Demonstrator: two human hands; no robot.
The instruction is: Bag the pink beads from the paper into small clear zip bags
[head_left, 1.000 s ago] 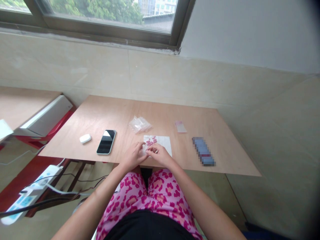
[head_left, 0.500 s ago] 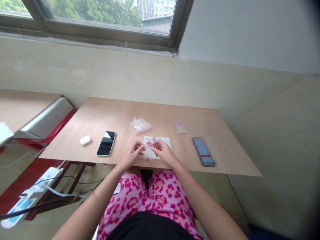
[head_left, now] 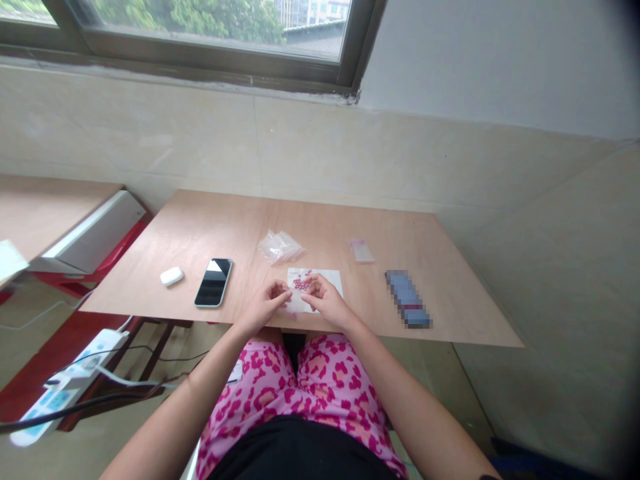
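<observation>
A white sheet of paper lies near the table's front edge, with several small pinkish-red pieces scattered on it. Over its left side, my left hand is closed, thumb against fingers, on what looks like a small clear plastic bag, hard to make out against the paper. My right hand hovers by the red pieces, its thumb and curled fingers drawn together. Whatever it pinches is too small to tell.
A heap of clear plastic bags lies behind the paper, and a flat clear packet to its right. A phone and a white case are at left. A blurred-out phone-like object sits at right. A power strip is below left.
My hands have drawn slightly apart over the paper. The red pieces show more plainly, and the bag that spanned both hands is less visible. The view has tilted slightly.
</observation>
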